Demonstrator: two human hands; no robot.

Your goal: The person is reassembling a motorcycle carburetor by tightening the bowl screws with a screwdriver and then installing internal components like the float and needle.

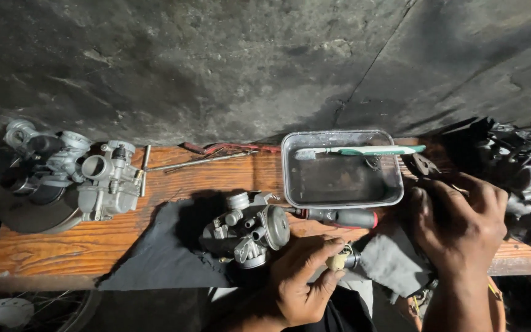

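The right hand [459,224] is covering whatever lies beneath its palm, and its forearm is running out of frame at the bottom edge. The left hand [302,280] is pinching a small pale part [337,261] too small to identify, while the hand's wrist is sinking into shadow at the bottom edge. The engine parts [527,172] at right are being cut off by the frame edge and blurring into darkness, the spoked wheel [7,310] at lower left is showing only partly, and the carburetor [247,230] is hiding part of the dark cloth [161,252].
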